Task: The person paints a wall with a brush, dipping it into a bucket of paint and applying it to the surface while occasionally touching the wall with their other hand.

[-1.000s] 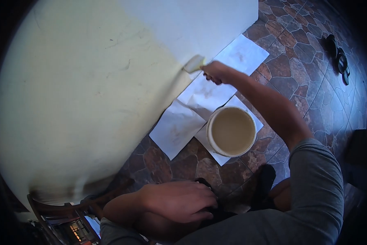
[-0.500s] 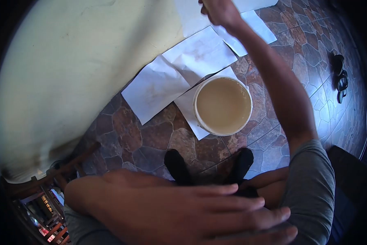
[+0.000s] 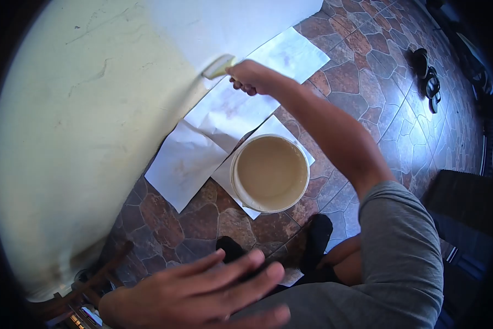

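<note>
My right hand (image 3: 248,77) is wrapped round the handle of a wide brush (image 3: 219,66), whose head touches the lower part of the wall (image 3: 109,82) near its bottom edge. Fingers spread, my left hand (image 3: 202,288) is in front of my body and holds nothing. Between the two hands, a round white bucket (image 3: 270,173) of beige liquid stands on a white sheet. More white sheets (image 3: 230,107) lie along the foot of the wall. Beyond the brush, the wall surface looks whiter.
The floor (image 3: 361,71) is of stone-patterned tile. Black sandals (image 3: 430,82) lie at the upper right. A dark ridged object (image 3: 460,203) stands at the right. Wooden furniture (image 3: 87,282) is at the lower left. My feet (image 3: 316,236) are just below the bucket.
My right hand has moved left and down in the view, and the brush now shows against the wall. My left hand has shifted left. The view has also shifted.
</note>
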A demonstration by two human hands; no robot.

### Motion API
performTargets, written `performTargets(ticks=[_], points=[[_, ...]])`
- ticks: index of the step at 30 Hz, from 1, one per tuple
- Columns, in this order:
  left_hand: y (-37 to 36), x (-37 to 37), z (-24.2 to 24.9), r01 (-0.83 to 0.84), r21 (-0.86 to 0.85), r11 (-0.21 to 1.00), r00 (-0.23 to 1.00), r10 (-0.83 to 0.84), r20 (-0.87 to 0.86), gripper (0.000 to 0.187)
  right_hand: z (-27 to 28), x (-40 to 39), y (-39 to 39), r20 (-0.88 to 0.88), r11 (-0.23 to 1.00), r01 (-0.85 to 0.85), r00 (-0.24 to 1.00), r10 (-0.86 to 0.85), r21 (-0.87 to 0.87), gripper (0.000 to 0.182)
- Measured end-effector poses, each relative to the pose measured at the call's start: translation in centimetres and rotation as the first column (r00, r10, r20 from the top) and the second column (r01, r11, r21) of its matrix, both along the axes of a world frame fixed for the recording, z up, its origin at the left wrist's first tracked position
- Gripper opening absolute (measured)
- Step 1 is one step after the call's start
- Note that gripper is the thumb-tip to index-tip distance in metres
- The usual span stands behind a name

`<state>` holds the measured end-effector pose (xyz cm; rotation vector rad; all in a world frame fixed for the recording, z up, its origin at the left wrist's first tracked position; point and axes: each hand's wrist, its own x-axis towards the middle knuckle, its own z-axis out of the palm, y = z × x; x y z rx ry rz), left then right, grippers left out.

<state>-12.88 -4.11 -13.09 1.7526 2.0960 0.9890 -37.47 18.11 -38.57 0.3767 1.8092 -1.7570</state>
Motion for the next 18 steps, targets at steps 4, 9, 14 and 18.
performTargets(ticks=[4, 9, 14, 18], points=[[0.3, -0.9, 0.0, 0.175, -0.490, 0.854, 0.966, -0.053, 0.252, 0.048, 11.7, 1.0, 1.2, -0.217, 0.993, -0.098, 0.973, 0.082, -0.063, 0.040], [-0.7, -0.4, -2.0, 0.320, -0.455, 0.831, 0.916, -0.148, 0.374, 0.045, 25.2, 7.0, 1.2, -0.449, 0.982, -0.094, 0.893, 0.011, -0.162, 0.041], [0.0, 0.1, -1.6, 0.372, -0.503, 0.780, 0.887, -0.140, 0.439, 0.046, 20.7, 4.6, -0.9, -0.695, 0.995, 0.037, 0.713, -0.091, -0.092, 0.042], [-0.7, 1.3, -1.3, 0.366, -0.514, 0.776, 0.892, -0.134, 0.432, 0.047, 6.2, 1.2, -1.4, -0.626, 0.980, 0.128, 0.780, -0.005, 0.152, 0.059]])
